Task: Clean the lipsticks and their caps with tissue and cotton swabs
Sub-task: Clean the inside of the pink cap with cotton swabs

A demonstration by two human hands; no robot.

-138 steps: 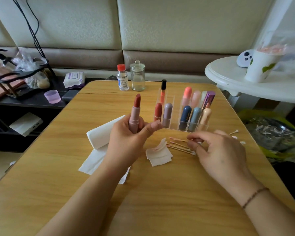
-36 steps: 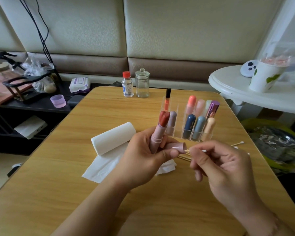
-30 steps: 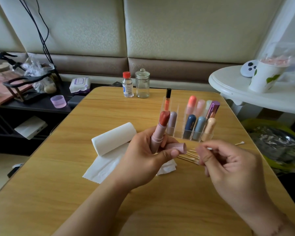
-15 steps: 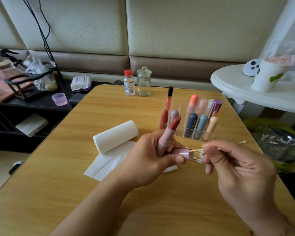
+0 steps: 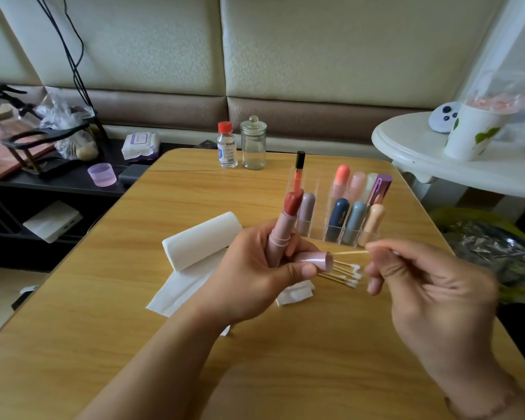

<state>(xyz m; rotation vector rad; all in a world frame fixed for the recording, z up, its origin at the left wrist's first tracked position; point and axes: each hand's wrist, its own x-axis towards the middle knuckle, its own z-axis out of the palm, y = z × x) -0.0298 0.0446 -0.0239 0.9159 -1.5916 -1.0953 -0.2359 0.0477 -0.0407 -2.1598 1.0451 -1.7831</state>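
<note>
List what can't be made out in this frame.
- Head view: the swab tip sits inside the cap, so contact is hidden.
- Bottle label: too small to read.
- Right hand is motion-blurred.
- Lipstick base is hidden by the left hand.

At your twelve o'clock, on the far edge of the wooden table (image 5: 109, 322), stand a small bottle with a red cap (image 5: 226, 145) and, just beside it, a glass jar (image 5: 253, 143). At ten o'clock you see a purple cup (image 5: 102, 174) and a wipes pack (image 5: 140, 146). At two o'clock, a white round table (image 5: 431, 165) carries a paper cup (image 5: 471, 132).
</note>
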